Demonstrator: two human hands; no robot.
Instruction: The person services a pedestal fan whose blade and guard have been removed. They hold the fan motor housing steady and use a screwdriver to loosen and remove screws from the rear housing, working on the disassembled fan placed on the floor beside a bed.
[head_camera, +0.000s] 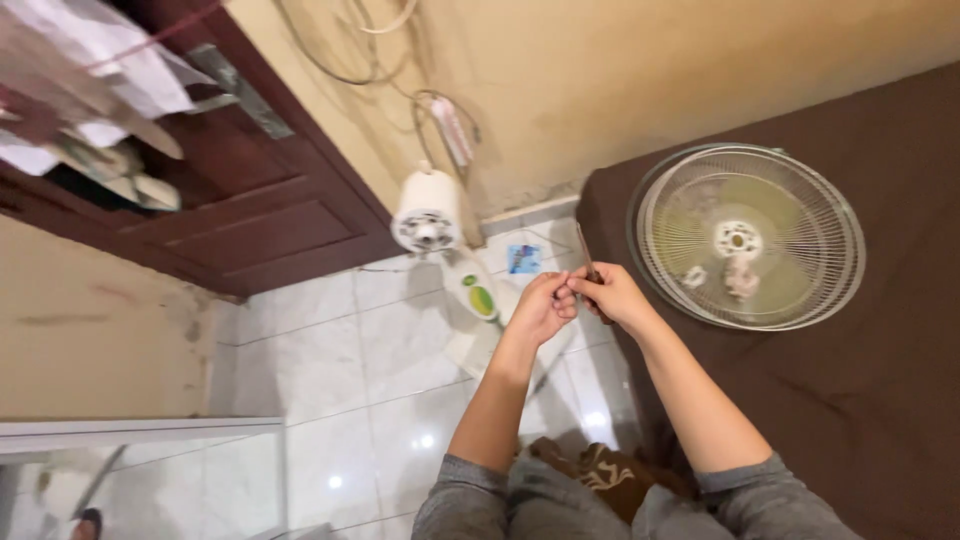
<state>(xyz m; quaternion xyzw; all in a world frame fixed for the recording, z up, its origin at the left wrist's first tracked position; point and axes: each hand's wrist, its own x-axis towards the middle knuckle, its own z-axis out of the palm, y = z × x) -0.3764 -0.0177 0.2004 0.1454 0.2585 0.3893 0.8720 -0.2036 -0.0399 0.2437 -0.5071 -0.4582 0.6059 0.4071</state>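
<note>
Looking straight down: both hands meet in mid-frame, above the white tiled floor (330, 350). Right hand (612, 296) is curled tight round a thin dark tool (586, 255), prob. a screwdriver, shaft sticking up and away past the knuckles. Left hand (540, 308) sits right against it, fingers pinched in at the tool's lower end, touching the right hand's fingertips. Whether the left actually grips the tool or some small part there, can't tell, too small and hidden by the fingers.

Just right of the hands, a round wire fan grille (748, 236) lies flat on a dark brown cover (860, 400), w/ a pale blade showing through the wires and a white hub at the centre. Grille is near the right hand, not touching.

Beyond the hands, the fan motor head (427, 214), white, stands by the wall, front bare. Below it the fan base (477, 297), white w/ a green and yellow patch, is on the tiles, partly behind the left wrist. A small blue packet (523, 259) lies on the floor just beside the tool's tip in this view.

Dark wooden door (250, 200) upper left; loose cables (400, 90) hang on the yellowish wall. Grey sleeves at the bottom edge.
</note>
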